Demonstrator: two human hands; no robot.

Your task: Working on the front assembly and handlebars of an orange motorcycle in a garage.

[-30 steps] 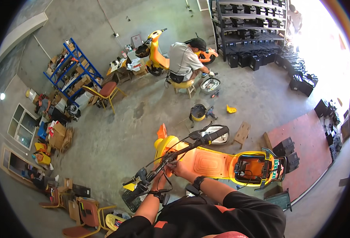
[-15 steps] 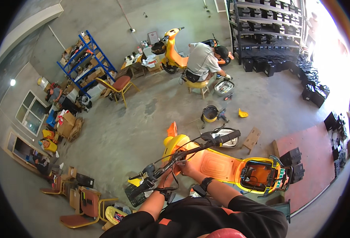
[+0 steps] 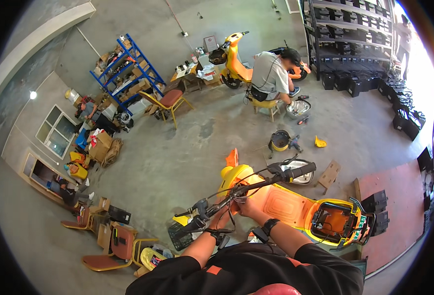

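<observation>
A yellow-orange electric scooter (image 3: pixel 288 204) stands right in front of me, its black handlebar (image 3: pixel 256 185) slanting from lower left to upper right. Both hands are together at the scooter's front, below the middle of the bar, among loose black cables (image 3: pixel 235 216). My left hand (image 3: pixel 220 218) is partly behind the bar and cables, and its fingers are hidden. Beside it, my right hand (image 3: pixel 247 207) has its fingers curled in toward the steering column; what they grip is too small to make out. The scooter's seat opening (image 3: pixel 332 220) is uncovered, showing an orange inside.
Beyond the scooter are a bucket (image 3: pixel 280 141), a wooden stool (image 3: pixel 328 174) and a yellow part (image 3: pixel 320 142). A co-worker (image 3: pixel 271 76) sits by another scooter (image 3: pixel 236 59). Chairs (image 3: pixel 123 243) stand at left, a reddish board (image 3: pixel 391 216) at right, black battery-like boxes (image 3: pixel 354 86) farther back.
The whole view has shifted, so everything appears farther right and slightly lower. My hands stay at the same spot on the scooter. The co-worker's arm has moved over the tray-like part.
</observation>
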